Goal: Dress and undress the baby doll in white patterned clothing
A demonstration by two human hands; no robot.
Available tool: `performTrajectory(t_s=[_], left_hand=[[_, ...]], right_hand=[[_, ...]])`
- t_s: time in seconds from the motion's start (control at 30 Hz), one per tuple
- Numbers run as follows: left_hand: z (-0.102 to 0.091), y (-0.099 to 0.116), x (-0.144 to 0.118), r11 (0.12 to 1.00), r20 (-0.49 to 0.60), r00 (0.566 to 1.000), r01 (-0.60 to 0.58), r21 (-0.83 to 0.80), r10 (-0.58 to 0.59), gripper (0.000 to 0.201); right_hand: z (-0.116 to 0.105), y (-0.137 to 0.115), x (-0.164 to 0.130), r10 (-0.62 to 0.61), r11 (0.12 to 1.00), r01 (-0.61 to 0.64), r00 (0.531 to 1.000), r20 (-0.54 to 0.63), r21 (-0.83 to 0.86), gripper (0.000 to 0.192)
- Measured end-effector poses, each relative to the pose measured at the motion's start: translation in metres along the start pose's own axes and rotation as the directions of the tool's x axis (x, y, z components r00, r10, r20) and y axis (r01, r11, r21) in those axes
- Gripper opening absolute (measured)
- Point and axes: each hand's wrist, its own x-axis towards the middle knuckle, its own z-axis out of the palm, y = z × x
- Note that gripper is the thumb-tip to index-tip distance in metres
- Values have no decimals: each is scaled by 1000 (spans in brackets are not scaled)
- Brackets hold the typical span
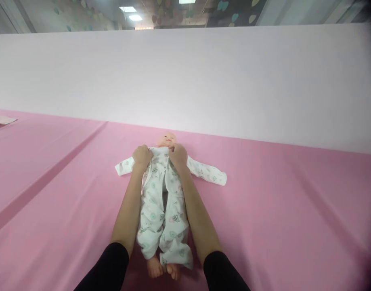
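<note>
Gripping soft printed cotton romper: left hand, right hand.

Soft printed cloth romper – smooth plastic doll – on matt pink sheet.

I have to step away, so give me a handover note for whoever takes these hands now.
Left hand: closed on the romper at the doll's shoulder.
Right hand: fingers pinch the romper's neckline under the chin.
Doll lies face up on the pink sheet, head away from the wearer, bare feet near.
Done: legs in the romper.
Left: front gapes open down the middle; both sleeves lie flat, seemingly empty.
</note>
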Motion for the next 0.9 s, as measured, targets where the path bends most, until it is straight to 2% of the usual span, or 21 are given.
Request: performTrajectory(t_s=[0.03,0.1,0.13,0.2,0.27,0.3,0.37,0.43,0.5,0.57,0.63,0.7,0.9], left_hand=[[0,-1,1,998,-17,1000,-16,-67,15,18],[1,2,4,947,-24,997,-71,-314,67,19],[3,5,5,875,-5,996,-84,-476,93,20],[8,14,6,662,85,987,-27,-749,137,22],[13,22,7,501,169,975,76,-862,143,21],[15,24,7,474,181,975,99,-875,132,21],[17,25,7,514,112,990,53,-856,85,21],[16,22,8,633,-35,997,-71,-771,69,21],[16,18,8,751,-112,982,-187,-633,150,19],[18,16,8,810,-86,965,-255,-529,247,20],[22,16,8,821,-44,953,-280,-498,298,20],[25,18,8,811,-38,952,-281,-513,305,19],[27,22,9,698,-8,938,-264,-666,347,15]], right_hand=[[-1,3,1,2,996,1,1000,-25,93,29],[-2,9,5,30,944,-19,999,-29,329,30],[-3,11,7,60,889,-56,998,6,454,31],[-5,15,10,124,735,-178,984,128,655,31],[-8,18,11,154,594,-292,956,251,750,32],[-10,18,10,156,558,-325,945,288,764,32],[-13,18,8,168,571,-346,937,306,744,27],[-15,18,6,175,671,-314,947,268,671,16],[-15,18,5,149,778,-234,970,191,583,15],[-11,19,6,102,842,-140,990,101,520,12],[-6,20,8,62,865,-75,997,41,496,15],[-1,22,10,59,853,-70,998,38,518,19],[3,18,9,34,718,-94,994,100,690,21]])
